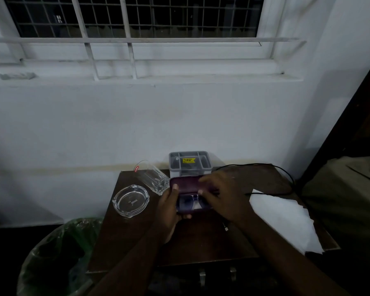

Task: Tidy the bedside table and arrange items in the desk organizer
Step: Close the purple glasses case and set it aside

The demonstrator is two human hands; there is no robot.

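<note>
Left hand [169, 207] fingers curl round the near left end of the open purple glasses case [190, 196], thumb up on its lid edge; right hand [222, 196] fingers curve over the lid, thumb at the hinge line; glasses [191, 202] lie inside; the case sits above the tabletop [201, 242]; behind the case, the grey desk organizer [190, 163]; left of the case, a tilted glass tumbler [153, 178] and a glass ashtray [130, 200]; right of the case, white paper [286, 221] and a black cable [286, 174].

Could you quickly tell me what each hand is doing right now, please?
Left hand: grips the left end of the open purple glasses case.
Right hand: fingers curled over the case's lid and right side, holding it.
</note>
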